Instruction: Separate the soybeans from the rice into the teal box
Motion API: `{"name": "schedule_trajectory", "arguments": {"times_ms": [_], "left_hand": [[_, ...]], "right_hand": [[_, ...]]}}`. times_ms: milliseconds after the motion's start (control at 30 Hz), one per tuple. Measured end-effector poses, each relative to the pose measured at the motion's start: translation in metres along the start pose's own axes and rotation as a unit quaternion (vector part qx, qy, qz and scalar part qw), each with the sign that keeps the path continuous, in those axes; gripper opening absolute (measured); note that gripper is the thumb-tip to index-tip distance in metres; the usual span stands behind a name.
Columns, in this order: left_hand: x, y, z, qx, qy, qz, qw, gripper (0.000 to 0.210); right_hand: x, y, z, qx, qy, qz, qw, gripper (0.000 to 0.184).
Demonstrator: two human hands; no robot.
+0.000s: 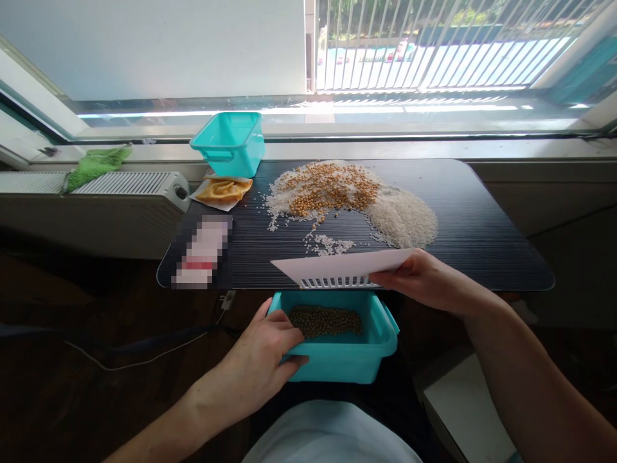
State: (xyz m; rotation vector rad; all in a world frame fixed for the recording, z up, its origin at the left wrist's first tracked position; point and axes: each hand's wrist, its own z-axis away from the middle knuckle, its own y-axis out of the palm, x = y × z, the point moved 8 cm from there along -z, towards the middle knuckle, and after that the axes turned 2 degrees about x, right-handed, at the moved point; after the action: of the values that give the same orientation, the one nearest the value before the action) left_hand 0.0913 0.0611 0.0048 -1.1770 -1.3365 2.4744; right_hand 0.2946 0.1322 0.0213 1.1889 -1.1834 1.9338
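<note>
Dark tabletop (486, 231) under a barred window (434, 48). At twelve o'clock: grain heap (405, 218), white and golden. At six, just beside the near edge: turquoise bin (344, 364) of brownish grains (325, 320), its nine-o'clock side grasped by the left hand (274, 339), seemingly for steadiness. Right hand (424, 278): pinching the three-o'clock end of a white slotted panel (337, 265), perhaps to leave the slots uncovered. At ten-thirty: turquoise tub (236, 154) (yellow food (225, 189) on paper (225, 205) beside it).
</note>
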Motion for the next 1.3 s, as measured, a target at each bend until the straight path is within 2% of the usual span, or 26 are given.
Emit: {"name": "schedule_trajectory", "arguments": {"times_ms": [67, 167, 233, 300, 400, 600, 867, 1133, 1300], "left_hand": [[0.0, 0.0, 0.0, -0.003, -0.001, -0.001, 1.0, 0.014], [0.001, 0.001, 0.001, 0.0, -0.01, -0.008, 1.0, 0.013], [0.003, 0.001, 0.001, 0.004, -0.015, -0.01, 1.0, 0.01], [0.005, 0.002, 0.002, 0.006, -0.021, -0.013, 1.0, 0.009], [0.008, 0.001, 0.003, -0.011, -0.019, -0.016, 1.0, 0.012], [0.006, 0.002, 0.003, -0.031, 0.005, -0.016, 0.999, 0.021], [0.008, 0.004, 0.003, -0.025, -0.009, -0.011, 1.0, 0.019], [0.007, 0.006, 0.001, -0.013, -0.011, -0.025, 1.0, 0.016], [0.006, 0.006, 0.001, -0.004, -0.023, -0.026, 0.999, 0.016]], "right_hand": [[0.004, 0.005, 0.004, -0.006, -0.006, -0.012, 1.0, 0.029], [0.009, 0.021, 0.007, -0.066, -0.039, -0.036, 0.996, 0.03], [0.008, 0.037, 0.007, -0.113, -0.055, -0.019, 0.992, 0.03], [0.006, 0.058, 0.003, -0.108, -0.057, 0.014, 0.992, 0.026], [0.001, 0.065, -0.003, -0.151, -0.045, 0.058, 0.986, 0.026], [-0.014, 0.04, -0.005, -0.267, 0.022, 0.098, 0.959, 0.032], [-0.039, 0.002, 0.022, -0.398, 0.077, 0.129, 0.905, 0.035], [-0.06, -0.05, 0.039, -0.454, 0.09, 0.172, 0.87, 0.033], [-0.067, -0.069, 0.038, -0.455, 0.083, 0.162, 0.871, 0.03]]}}
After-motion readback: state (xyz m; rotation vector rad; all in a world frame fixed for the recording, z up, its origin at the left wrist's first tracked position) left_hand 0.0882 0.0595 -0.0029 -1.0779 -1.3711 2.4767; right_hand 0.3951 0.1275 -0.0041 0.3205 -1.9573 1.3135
